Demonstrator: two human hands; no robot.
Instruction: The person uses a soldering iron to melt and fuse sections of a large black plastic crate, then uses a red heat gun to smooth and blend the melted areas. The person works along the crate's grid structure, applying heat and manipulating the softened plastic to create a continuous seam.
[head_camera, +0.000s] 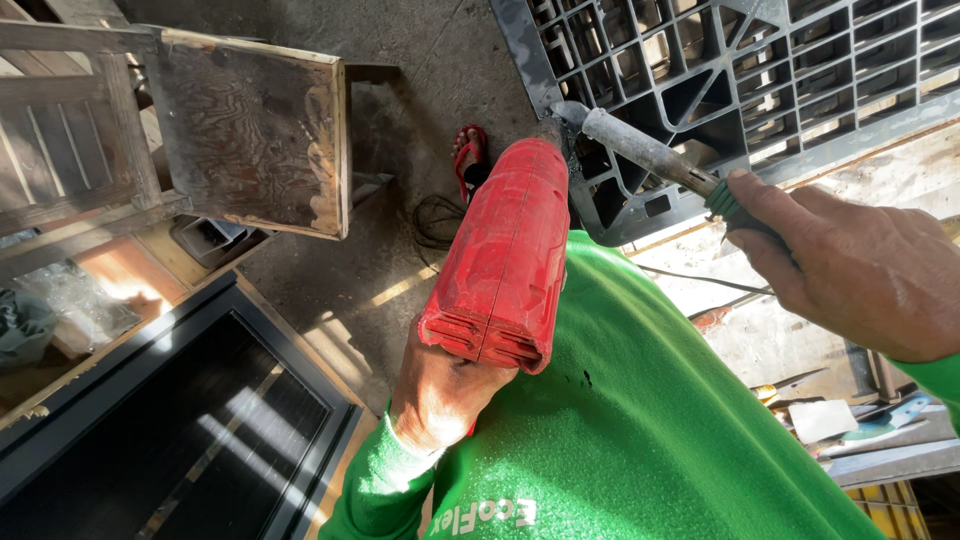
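Your left hand (437, 392) grips the red power tool (503, 255); your right hand (850, 265) clasps the side handle (655, 155); loosen either and it could twist.

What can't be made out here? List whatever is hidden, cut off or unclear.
Head view only:
- Front end of the red ribbed plastic power tool: hidden behind its own body.
- Left hand: fingers hidden under the tool.
- Right hand: cut off by the right edge; its palm covers the rear of the green-handled grey metal tool.
- Grey plastic lattice pallet: cut off by the top edge.
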